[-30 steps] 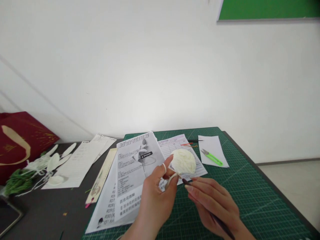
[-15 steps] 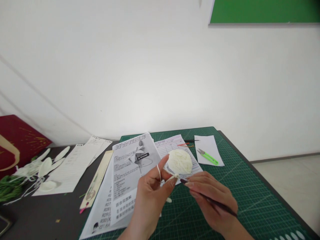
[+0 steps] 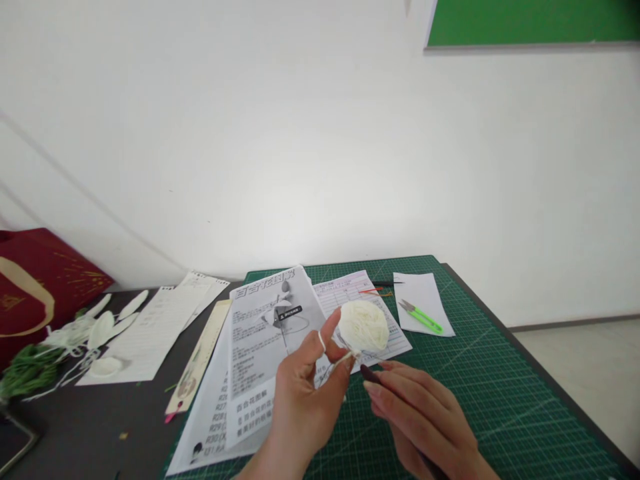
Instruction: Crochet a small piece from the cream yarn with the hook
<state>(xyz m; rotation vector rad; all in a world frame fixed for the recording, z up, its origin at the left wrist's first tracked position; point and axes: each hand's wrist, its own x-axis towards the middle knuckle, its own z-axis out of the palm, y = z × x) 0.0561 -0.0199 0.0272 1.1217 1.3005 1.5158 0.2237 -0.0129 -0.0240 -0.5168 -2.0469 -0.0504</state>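
My left hand (image 3: 310, 393) pinches a small piece of cream yarn work (image 3: 354, 355) between thumb and fingers, with a strand looped around its raised index finger. In my right hand (image 3: 425, 413) is a dark-handled crochet hook (image 3: 371, 375), gripped like a pen, its tip at the yarn work. The hook's fine end is hard to make out. Just beyond the fingertips sits a ball of cream yarn (image 3: 364, 325) on a printed sheet (image 3: 395, 337).
A printed pattern page (image 3: 260, 333) lies left of the yarn ball on the green cutting mat (image 3: 480, 373). Green thread snips (image 3: 423, 316) rest on white paper at the right. Further left are a ruler (image 3: 200, 357), white crocheted petals (image 3: 103, 330), green yarn (image 3: 35, 370) and a red bag (image 3: 55, 267).
My right hand has turned and dropped slightly, so the hook's handle now points more steeply down. The left hand keeps its pinch. The whole view has shifted a little.
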